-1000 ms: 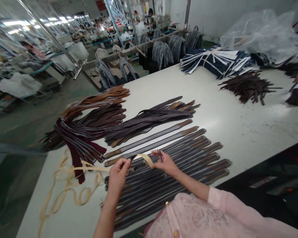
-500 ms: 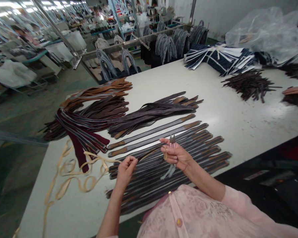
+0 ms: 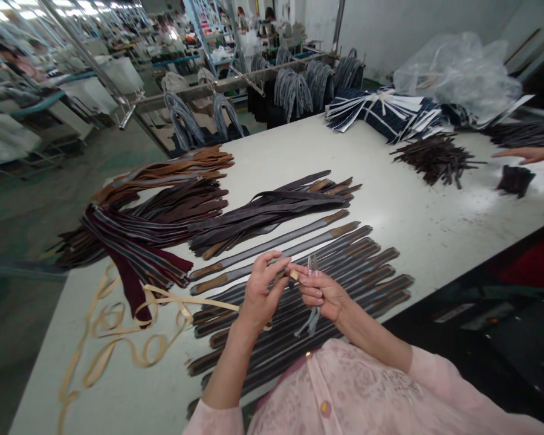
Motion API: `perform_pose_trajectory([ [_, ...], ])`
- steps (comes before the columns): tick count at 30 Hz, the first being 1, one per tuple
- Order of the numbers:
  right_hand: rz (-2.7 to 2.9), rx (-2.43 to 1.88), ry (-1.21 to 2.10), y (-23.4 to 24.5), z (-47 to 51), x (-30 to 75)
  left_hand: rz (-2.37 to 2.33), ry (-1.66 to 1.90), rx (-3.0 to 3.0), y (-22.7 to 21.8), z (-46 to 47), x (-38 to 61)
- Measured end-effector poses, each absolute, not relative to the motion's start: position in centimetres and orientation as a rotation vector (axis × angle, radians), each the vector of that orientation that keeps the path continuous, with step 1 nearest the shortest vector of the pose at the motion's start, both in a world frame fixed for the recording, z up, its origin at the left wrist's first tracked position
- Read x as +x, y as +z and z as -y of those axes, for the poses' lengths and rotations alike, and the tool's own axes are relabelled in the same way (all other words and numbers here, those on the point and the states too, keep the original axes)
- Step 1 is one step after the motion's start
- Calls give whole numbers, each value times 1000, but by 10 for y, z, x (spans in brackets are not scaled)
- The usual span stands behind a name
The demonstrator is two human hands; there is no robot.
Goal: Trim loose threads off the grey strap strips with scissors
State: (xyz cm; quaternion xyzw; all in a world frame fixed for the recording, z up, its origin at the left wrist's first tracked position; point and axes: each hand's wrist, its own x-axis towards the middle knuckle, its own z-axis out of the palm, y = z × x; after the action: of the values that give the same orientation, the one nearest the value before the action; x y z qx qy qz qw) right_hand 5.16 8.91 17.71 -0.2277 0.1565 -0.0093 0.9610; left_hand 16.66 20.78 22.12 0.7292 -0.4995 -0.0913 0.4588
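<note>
My left hand (image 3: 259, 295) is curled in front of me, its thumb and fingertips close around the folded end of a cream tape (image 3: 294, 275). The rest of the tape (image 3: 217, 302) runs from behind that hand to loose loops on the table. Meeting it from the right, my right hand (image 3: 326, 294) is closed on a pair of thread snips (image 3: 312, 263), blades pointing up and grey handles hanging below the palm. Its index fingertip also touches the tape end. Under both hands lie dark fabric strips (image 3: 344, 266) with brown ends, side by side.
Behind are a bundle of dark strips (image 3: 272, 208), brown strips (image 3: 172, 172) and maroon strips (image 3: 131, 241). Farther right lie striped navy pieces (image 3: 385, 115), a dark strip pile (image 3: 435, 158) and clear plastic (image 3: 457, 72). Another person's hand (image 3: 526, 154) reaches in at the right edge.
My left hand has moved right and up to meet my right hand, and the dark strip stretched between them no longer shows. The other person's hand has moved off the small dark bundle.
</note>
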Motion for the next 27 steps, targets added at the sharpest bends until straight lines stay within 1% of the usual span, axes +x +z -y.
perform_pose_trajectory([
  [3, -297, -408, -2, 177, -93, 47, 1270, -299, 1669, 222, -185, 158],
  [5, -329, -478, 11, 177, -93, 43, 1174, -385, 1654, 219, -178, 154],
  [7, -467, -689, -80, 178, -87, 40, 1002, -516, 1692, 217, -173, 151],
  [10, -714, -1134, -417, 187, -70, 34, 781, -716, 1763, 213, -166, 149],
  [12, -718, -1404, -578, 196, -57, 30, 710, -780, 1794, 211, -159, 147],
  [15, -581, -1700, -644, 209, -42, 27, 715, -822, 1799, 207, -148, 143],
  [17, -529, -1807, -662, 213, -36, 28, 751, -845, 1801, 205, -141, 140],
  [19, -518, -1836, -652, 212, -28, 30, 760, -887, 1817, 203, -135, 139],
  [22, -582, -1759, -621, 203, -10, 33, 697, -993, 1821, 197, -128, 142],
  [27, -819, -1563, -657, 170, 42, 36, 608, -1092, 1878, 169, -122, 163],
])
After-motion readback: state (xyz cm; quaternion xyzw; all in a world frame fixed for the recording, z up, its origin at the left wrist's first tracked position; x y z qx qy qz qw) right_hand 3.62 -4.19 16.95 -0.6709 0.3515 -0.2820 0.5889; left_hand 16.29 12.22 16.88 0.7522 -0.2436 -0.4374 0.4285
